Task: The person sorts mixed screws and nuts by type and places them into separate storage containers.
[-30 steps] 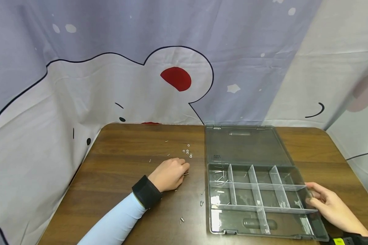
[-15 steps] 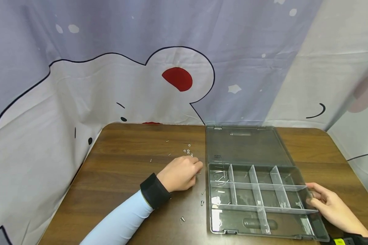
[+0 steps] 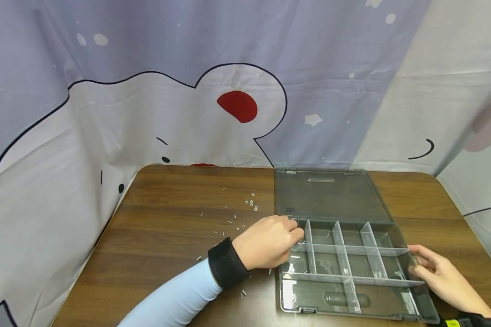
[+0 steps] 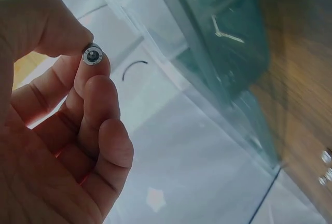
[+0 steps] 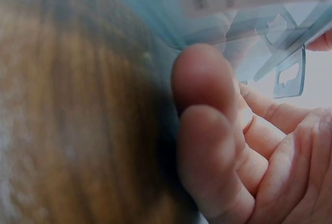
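Observation:
My left hand [image 3: 268,241] hovers over the back-left compartment of a clear grey compartment box [image 3: 388,280]. In the left wrist view its thumb and index finger pinch a small metal screw [image 4: 92,55], whose round head with a hex socket faces the camera. The head view does not show that screw. My right hand [image 3: 446,278] holds the box's right edge, thumb at the rim and fingers curled against the side. Some screws lie in the back-left compartment, partly hidden behind the left hand.
Several small screws [image 3: 243,293] are scattered on the wooden table [image 3: 167,200] left of the box. Behind them sits a group of small white rings [image 3: 251,204]. The box's lid [image 3: 327,193] lies folded back toward the patterned curtain [image 3: 147,113].
My left hand has moved right from over the table to the back-left compartment, uncovering small screws where it was. The right hand has stayed at the box's edge.

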`<state>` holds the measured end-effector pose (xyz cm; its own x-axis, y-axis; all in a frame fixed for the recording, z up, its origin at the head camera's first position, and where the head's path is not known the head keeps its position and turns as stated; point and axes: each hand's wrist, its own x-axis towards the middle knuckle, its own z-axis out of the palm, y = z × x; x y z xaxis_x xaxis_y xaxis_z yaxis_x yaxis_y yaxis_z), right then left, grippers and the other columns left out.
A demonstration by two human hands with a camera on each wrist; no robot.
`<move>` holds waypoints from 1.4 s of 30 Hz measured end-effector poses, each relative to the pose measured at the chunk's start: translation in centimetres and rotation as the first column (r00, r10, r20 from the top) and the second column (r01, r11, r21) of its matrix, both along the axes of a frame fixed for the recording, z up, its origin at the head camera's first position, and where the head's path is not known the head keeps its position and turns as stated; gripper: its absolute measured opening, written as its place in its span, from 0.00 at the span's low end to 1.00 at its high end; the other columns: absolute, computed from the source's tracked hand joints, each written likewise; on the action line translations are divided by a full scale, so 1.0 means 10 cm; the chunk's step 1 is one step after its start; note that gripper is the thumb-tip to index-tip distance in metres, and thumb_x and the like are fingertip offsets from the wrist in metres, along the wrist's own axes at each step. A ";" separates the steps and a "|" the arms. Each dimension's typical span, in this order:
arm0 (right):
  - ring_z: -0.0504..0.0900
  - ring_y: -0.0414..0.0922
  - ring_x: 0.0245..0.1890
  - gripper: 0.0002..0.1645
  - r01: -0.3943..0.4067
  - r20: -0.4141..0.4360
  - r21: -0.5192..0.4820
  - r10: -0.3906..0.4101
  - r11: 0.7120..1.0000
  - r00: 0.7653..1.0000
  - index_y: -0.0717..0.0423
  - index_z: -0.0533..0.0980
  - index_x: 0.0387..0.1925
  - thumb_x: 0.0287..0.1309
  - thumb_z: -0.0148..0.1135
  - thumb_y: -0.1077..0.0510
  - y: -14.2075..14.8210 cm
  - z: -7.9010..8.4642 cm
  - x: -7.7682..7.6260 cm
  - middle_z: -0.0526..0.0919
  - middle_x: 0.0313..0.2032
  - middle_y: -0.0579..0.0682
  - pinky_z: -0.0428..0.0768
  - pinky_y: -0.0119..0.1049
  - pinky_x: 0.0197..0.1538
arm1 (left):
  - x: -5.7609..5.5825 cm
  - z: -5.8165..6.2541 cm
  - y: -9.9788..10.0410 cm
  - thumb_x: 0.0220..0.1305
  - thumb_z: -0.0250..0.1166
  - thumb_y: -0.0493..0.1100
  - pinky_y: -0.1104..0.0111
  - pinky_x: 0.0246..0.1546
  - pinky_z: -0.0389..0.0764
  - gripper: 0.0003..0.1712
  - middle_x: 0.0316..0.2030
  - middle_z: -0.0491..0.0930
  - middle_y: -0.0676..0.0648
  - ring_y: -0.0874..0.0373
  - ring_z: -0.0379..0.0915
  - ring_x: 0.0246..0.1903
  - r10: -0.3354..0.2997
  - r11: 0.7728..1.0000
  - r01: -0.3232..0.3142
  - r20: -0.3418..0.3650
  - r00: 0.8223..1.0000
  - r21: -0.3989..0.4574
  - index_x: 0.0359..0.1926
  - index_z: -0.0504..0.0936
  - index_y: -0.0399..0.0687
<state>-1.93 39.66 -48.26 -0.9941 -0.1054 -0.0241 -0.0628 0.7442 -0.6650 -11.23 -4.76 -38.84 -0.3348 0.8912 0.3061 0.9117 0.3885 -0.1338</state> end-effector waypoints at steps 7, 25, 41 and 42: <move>0.74 0.28 0.28 0.25 0.003 0.022 0.019 -0.003 1.000 1.000 0.71 0.68 0.63 0.68 0.59 0.66 0.02 -0.01 0.00 0.82 0.29 0.36 0.72 0.29 0.29 | 0.07 -0.01 0.08 0.54 0.70 0.48 0.69 0.39 0.81 0.14 0.32 0.77 0.56 0.60 0.78 0.33 0.000 1.000 0.001 0.030 1.000 -0.029 0.41 0.79 0.52; 0.78 0.26 0.33 0.27 -0.002 0.071 0.060 -0.002 0.998 0.997 0.70 0.66 0.67 0.71 0.58 0.64 0.02 0.05 -0.01 0.87 0.44 0.61 0.77 0.29 0.32 | 0.15 -0.16 -0.45 0.45 0.53 0.93 0.45 0.78 0.58 0.72 0.83 0.45 0.45 0.44 0.47 0.82 0.183 0.979 -0.161 0.189 0.965 -0.122 0.82 0.56 0.56; 0.76 0.20 0.37 0.27 0.011 0.081 0.055 -0.015 0.998 0.997 0.71 0.67 0.66 0.71 0.58 0.63 0.00 0.06 -0.02 0.75 0.59 0.78 0.79 0.30 0.32 | 0.44 -0.50 -1.08 0.52 0.70 0.77 0.55 0.67 0.74 0.58 0.70 0.70 0.44 0.51 0.71 0.67 0.138 0.985 -0.105 0.253 0.958 -0.139 0.75 0.68 0.49; 0.76 0.19 0.37 0.27 0.013 0.085 0.058 -0.018 0.998 0.996 0.71 0.67 0.66 0.71 0.58 0.63 0.00 0.06 -0.02 0.75 0.59 0.78 0.79 0.30 0.32 | 0.47 -0.53 -1.09 0.53 0.70 0.75 0.56 0.64 0.76 0.55 0.68 0.71 0.45 0.52 0.72 0.64 0.128 0.985 -0.095 0.247 0.961 -0.142 0.73 0.69 0.49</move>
<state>-2.13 39.68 -47.66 -0.9897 -0.0859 -0.1148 0.0045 0.7819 -0.6234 -6.58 -15.69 -44.13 -0.4864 0.8697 0.0840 0.8737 0.4847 0.0412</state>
